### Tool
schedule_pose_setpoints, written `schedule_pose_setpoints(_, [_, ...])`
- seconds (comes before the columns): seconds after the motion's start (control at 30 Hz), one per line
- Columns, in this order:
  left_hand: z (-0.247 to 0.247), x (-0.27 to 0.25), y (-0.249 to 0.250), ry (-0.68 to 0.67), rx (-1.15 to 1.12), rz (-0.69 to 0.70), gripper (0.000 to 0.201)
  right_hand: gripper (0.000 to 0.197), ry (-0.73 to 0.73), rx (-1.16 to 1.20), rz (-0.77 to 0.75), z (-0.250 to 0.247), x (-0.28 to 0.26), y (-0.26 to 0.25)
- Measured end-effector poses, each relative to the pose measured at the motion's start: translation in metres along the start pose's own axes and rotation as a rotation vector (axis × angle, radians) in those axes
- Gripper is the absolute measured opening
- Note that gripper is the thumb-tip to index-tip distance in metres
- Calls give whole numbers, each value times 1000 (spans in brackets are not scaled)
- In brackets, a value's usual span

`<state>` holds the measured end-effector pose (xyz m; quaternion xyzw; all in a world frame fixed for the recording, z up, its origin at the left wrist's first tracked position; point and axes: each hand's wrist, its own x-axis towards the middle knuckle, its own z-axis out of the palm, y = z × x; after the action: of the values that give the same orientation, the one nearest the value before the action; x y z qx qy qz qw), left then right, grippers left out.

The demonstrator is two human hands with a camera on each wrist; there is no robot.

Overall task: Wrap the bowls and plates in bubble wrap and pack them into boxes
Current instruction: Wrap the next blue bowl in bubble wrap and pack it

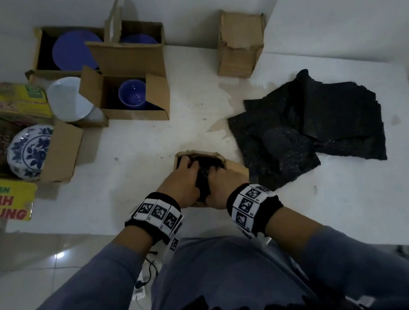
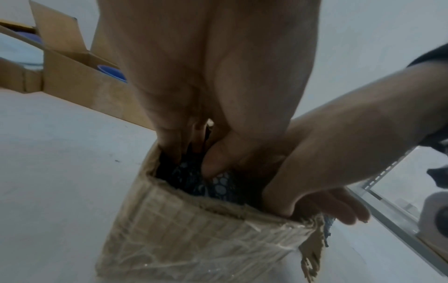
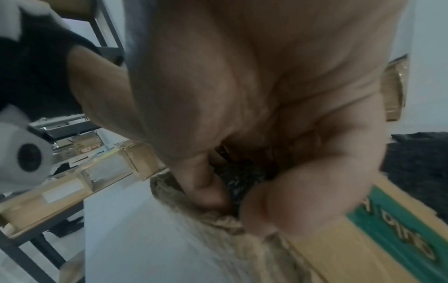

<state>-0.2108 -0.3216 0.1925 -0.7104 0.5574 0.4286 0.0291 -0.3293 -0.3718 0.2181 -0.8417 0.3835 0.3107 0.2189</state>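
A small open cardboard box (image 1: 238,167) stands on the white table (image 1: 146,163), right in front of me. Inside it sits a bundle wrapped in black bubble wrap (image 1: 204,170), whose bubbles show in the left wrist view (image 2: 218,187). My left hand (image 1: 184,177) reaches down into the box with its fingers and thumb curled on the bundle (image 2: 194,153). My right hand (image 1: 224,181) holds the box's near-right rim, thumb inside (image 3: 206,187) and fingertips (image 2: 339,208) hanging outside the wall. What the wrap covers is hidden.
Loose black bubble wrap sheets (image 1: 307,127) lie to the right. A shut box (image 1: 240,44) stands at the back. On the left, open boxes hold a blue bowl (image 1: 133,94), blue plates (image 1: 73,51), a white plate (image 1: 69,99) and a blue-patterned plate (image 1: 31,151).
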Motion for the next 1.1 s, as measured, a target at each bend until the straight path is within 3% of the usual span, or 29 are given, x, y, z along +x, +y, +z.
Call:
schedule_pose_setpoints(0.13, [1, 2, -6, 12, -22, 18, 58, 70, -81, 89, 55, 0, 14, 0])
schedule_pose_setpoints(0.43, [-6, 9, -6, -57, -75, -39, 58, 51, -107, 103, 17, -11, 9, 6])
schedule_pose_setpoints(0.63, [-2, 9, -2, -19, -66, -40, 52, 34, 51, 12, -51, -19, -5, 0])
schedule_pose_setpoints(0.83, [-1, 7, -3, -20, -49, -15, 57, 55, 39, 21, -18, -15, 4, -4])
schedule_pose_setpoints(0.9, [1, 4, 0, 24, -64, 4, 53, 58, 41, 14, -6, -12, 5, -4])
schedule_pose_setpoints(1.03, [15, -4, 5, 286, -36, 9, 51, 52, 71, -9, -31, -12, 9, -1])
schedule_pose_setpoints(1.1, [21, -6, 8, 274, 16, -31, 54, 47, 70, -28, -40, -12, 8, 0])
